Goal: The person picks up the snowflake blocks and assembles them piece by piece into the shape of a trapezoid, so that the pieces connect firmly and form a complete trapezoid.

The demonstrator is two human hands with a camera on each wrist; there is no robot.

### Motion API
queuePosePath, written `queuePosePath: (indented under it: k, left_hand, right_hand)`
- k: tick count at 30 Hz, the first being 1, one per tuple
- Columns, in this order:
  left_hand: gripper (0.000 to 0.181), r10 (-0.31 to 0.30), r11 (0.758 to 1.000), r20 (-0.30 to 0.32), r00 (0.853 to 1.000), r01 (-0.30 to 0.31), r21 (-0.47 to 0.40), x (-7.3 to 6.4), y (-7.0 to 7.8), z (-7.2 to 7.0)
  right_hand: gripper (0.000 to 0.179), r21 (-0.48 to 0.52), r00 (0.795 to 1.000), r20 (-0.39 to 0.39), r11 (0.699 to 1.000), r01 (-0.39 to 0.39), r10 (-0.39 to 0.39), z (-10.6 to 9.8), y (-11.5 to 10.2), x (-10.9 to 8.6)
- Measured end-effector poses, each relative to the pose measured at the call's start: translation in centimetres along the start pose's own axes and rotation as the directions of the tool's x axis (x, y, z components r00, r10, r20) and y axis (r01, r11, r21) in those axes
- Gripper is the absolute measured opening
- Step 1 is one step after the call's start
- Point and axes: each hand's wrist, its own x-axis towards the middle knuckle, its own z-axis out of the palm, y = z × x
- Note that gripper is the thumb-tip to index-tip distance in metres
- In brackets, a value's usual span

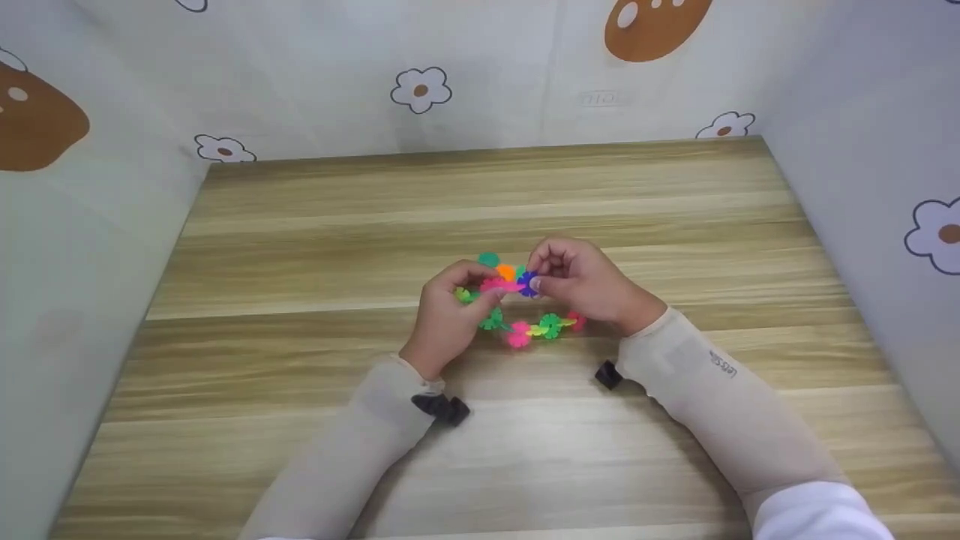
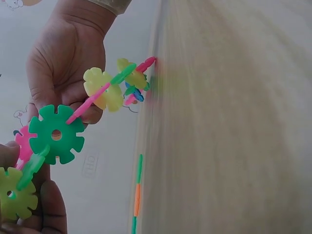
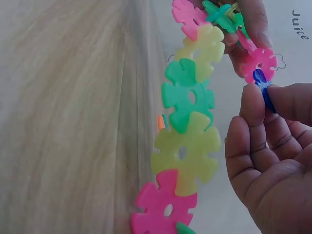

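A chain of notched plastic discs in pink, green and yellow hangs between the hands, its lower loop with a green disc (image 1: 551, 325) and a pink disc (image 1: 518, 334) in the head view. My left hand (image 1: 450, 307) pinches the chain by a pink disc (image 3: 260, 63) at one end. Between thumb and forefinger, my right hand (image 1: 581, 281) holds a blue disc (image 3: 263, 90). The blue disc's edge meets the pink disc's edge at the notches. Closer to the right wrist camera, yellow discs (image 3: 186, 153) and a green disc (image 3: 188, 95) are joined edge to edge.
Behind the hands, on the wood-grain table (image 1: 337, 217), lie a teal disc (image 1: 488, 259) and an orange disc (image 1: 506, 273), with a green one beside them. Pale walls with printed flowers border the table's back and sides.
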Motion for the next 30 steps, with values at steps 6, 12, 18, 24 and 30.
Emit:
queuePosePath:
  k: [6,12,18,24,30]
  left_hand:
    - [0.018,-0.01,1.0,-0.018,1.0,0.01,0.003,0.1,0.0,0.0]
    - [0.019,-0.03,1.0,-0.04,0.999,0.03,0.005,0.2,0.0,0.0]
    - [0.02,-0.053,0.999,-0.018,0.998,0.053,0.004,0.2,-0.2,-0.1]
    - [0.024,-0.084,0.996,0.032,0.996,0.084,-0.006,0.2,-0.3,-0.1]
    - [0.019,-0.097,0.995,0.076,0.992,0.096,0.019,0.3,-0.3,-0.1]
  right_hand:
    - [0.016,0.035,1.0,-0.002,0.999,0.002,-0.002,0.0,0.0,0.1]
    - [0.043,0.018,0.989,0.002,0.989,-0.146,0.146,-0.7,0.2,0.3]
    - [0.057,-0.198,0.934,0.105,0.928,-0.317,0.341,-1.2,0.1,0.3]
    - [0.049,-0.427,0.921,0.074,0.847,-0.317,0.382,-1.0,-0.5,0.1]
    - [0.047,-0.629,0.955,0.031,0.748,-0.211,0.296,-0.7,-0.4,0.1]
